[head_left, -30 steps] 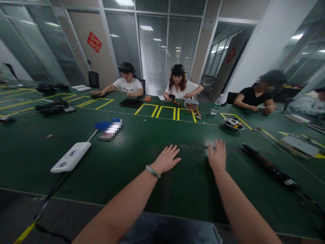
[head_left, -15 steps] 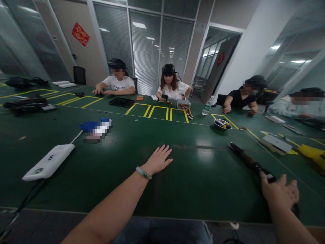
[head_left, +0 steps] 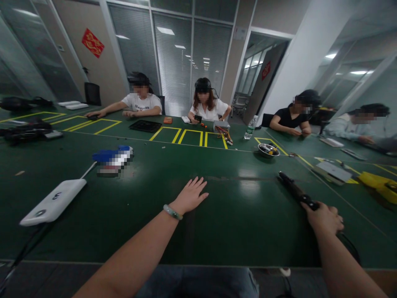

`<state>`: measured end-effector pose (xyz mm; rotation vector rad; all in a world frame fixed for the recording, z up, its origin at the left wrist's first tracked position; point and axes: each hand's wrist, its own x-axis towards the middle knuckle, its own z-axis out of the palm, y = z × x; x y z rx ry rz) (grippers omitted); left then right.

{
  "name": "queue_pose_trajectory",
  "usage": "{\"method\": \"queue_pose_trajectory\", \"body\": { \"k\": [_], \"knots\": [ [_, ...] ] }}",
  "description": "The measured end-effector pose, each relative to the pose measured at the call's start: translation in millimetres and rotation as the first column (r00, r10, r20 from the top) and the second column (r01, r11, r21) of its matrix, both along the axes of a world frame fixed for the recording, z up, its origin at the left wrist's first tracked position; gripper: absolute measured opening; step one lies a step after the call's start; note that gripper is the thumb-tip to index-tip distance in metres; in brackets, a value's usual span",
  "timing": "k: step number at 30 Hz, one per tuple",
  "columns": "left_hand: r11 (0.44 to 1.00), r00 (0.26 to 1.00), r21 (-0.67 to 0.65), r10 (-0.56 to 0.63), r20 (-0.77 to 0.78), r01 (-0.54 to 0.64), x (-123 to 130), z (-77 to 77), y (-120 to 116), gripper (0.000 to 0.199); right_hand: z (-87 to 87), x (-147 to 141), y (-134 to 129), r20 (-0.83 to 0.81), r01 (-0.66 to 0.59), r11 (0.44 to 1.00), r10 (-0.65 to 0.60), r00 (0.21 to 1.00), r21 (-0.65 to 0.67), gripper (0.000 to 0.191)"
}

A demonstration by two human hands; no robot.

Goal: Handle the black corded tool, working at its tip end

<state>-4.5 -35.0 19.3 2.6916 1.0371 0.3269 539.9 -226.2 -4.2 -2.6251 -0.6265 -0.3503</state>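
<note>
My left hand (head_left: 191,195) lies palm down on the green table (head_left: 235,223), fingers spread, nothing in it. A bracelet circles that wrist. On the right, my right hand (head_left: 325,217) is wrapped round the near end of a long black tool (head_left: 293,187), which points away to the upper left. A dark cord runs from behind this hand to the right. At the left a white power bank (head_left: 56,202) lies with a cable at each end, near a blue and white item (head_left: 114,159) that is partly pixelated.
A metal bowl (head_left: 268,150) of small parts, a water bottle (head_left: 250,127), a metal box with wires (head_left: 221,126), a black tray (head_left: 145,125) and a yellow bag (head_left: 378,185) stand farther off. Several people sit across the table.
My right hand has moved left and closed on the black tool's near end. My left hand stays flat. Across the table at the left, a person's arm has stretched out sideways.
</note>
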Motion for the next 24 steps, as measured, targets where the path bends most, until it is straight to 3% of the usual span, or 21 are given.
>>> {"method": "queue_pose_trajectory", "body": {
  "k": [6, 12, 15, 18, 24],
  "knots": [
    [0.999, 1.000, 0.034, 0.006, 0.003, -0.006, 2.1, -0.9, -1.4, 0.065, 6.0, -23.3, -0.2, 0.026, -0.023, 0.999, 0.024, 0.999, -0.041, 0.069],
    [1.000, 0.999, 0.023, 0.018, 0.028, -0.019, 5.2, 0.1, -1.9, 0.068, 17.5, -103.3, 26.7, 0.063, -0.288, 0.948, 0.298, 0.952, -0.133, 0.056],
    [0.998, 0.997, 0.058, 0.008, 0.071, -0.012, 9.1, 7.6, -5.0, 0.069, 21.1, -162.7, 56.3, 0.072, -0.471, 0.872, 0.482, 0.873, -0.130, 0.048],
    [0.990, 0.993, 0.138, -0.025, 0.112, 0.009, 12.4, 16.8, -10.2, 0.074, 22.1, -227.7, 90.9, 0.071, -0.643, 0.763, 0.647, 0.759, -0.073, 0.042],
    [0.969, 0.989, 0.243, -0.066, 0.129, 0.033, 10.6, 26.9, -16.6, 0.081, 21.4, -345.9, 144.4, 0.011, -0.842, 0.537, 0.843, 0.538, 0.057, 0.039]
  ]
}}
